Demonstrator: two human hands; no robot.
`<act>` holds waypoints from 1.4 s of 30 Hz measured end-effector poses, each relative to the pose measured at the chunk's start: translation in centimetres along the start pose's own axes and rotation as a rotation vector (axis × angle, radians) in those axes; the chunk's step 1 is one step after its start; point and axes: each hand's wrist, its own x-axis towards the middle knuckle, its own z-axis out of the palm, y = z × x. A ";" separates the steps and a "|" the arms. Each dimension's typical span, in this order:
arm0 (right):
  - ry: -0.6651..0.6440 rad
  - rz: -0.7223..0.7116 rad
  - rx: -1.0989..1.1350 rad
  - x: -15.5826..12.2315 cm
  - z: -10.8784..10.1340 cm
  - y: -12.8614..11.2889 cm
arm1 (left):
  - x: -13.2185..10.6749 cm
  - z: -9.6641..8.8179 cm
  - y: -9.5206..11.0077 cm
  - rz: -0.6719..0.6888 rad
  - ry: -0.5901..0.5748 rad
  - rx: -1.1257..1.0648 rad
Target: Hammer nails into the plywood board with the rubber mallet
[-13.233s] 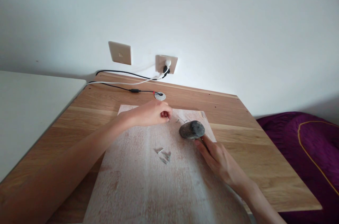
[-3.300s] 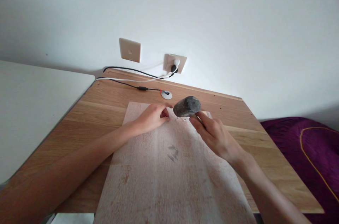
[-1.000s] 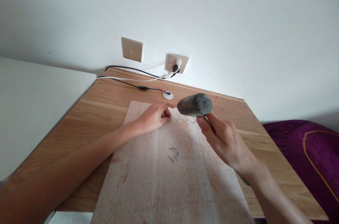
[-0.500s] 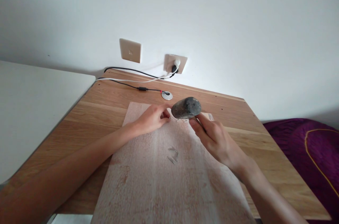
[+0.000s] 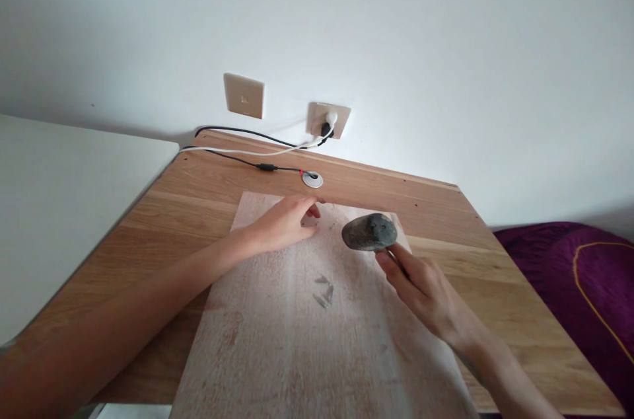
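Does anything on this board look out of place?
A few small nails lie loose in the middle of the board, pointing different ways, apart from the left hand and from the right hand gripping the hammer. Nothing else stands out.

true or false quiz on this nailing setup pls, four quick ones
1. The right hand grips a hammer. True.
2. The left hand rests off the pale board. False: it lies on the board's far end.
3. Loose nails lie on the board between the arms. True.
4. The wall socket has nothing plugged in. False: a white plug sits in it.
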 end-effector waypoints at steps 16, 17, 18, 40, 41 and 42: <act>-0.035 0.069 0.045 -0.6 1.9 0.3 | -4.2 0.3 9.3 0.591 -0.355 0.661; -0.032 0.067 0.046 -0.6 1.9 0.4 | -4.3 0.4 9.3 0.595 -0.351 0.680; -0.030 0.064 0.048 -0.6 1.9 0.5 | -4.2 0.5 9.3 0.599 -0.350 0.689; -0.026 0.063 0.040 -0.5 2.3 1.2 | 0.7 -3.9 -1.1 -0.008 -0.188 -0.006; -0.025 0.061 0.043 -0.5 2.3 1.2 | 0.7 -3.9 -1.0 -0.007 -0.187 0.002; -0.024 0.059 0.045 -0.4 2.3 1.2 | 0.8 -3.9 -1.0 -0.005 -0.188 0.014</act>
